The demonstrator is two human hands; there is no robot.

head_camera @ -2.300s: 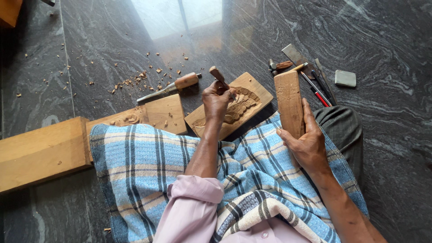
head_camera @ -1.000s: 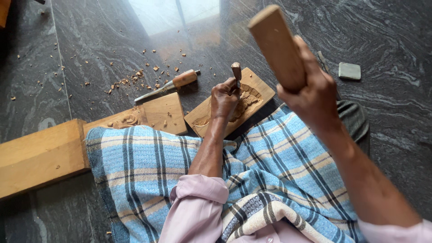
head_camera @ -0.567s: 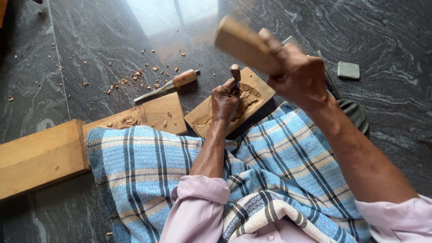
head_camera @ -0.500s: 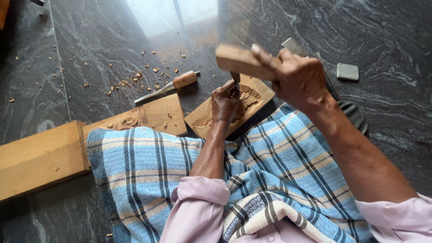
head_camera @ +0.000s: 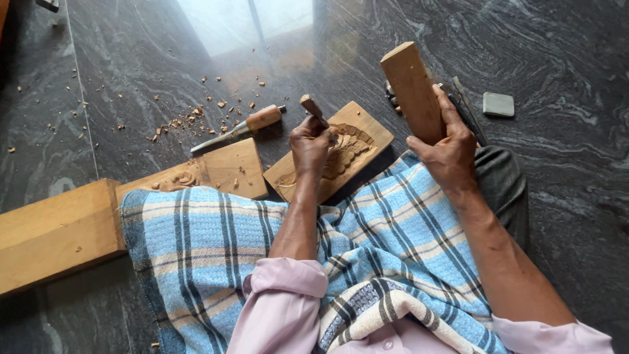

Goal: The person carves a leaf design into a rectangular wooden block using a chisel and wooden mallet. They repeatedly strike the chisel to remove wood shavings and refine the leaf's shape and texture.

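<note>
Surroundings: dark marbled stone floor (head_camera: pixel 537 249) with tools and offcuts.
A spare wood-handled chisel (head_camera: pixel 239 128) lies among scattered wood chips (head_camera: pixel 196 115). A long pale timber block (head_camera: pixel 56 233) lies at left, a flat square offcut (head_camera: pixel 229 167) near it. A small grey stone (head_camera: pixel 498 104) lies well apart at right. A blue checked cloth (head_camera: pixel 209 242) covers the lap.

We see no packages, labels, signs or screens anywhere in this view.
</note>
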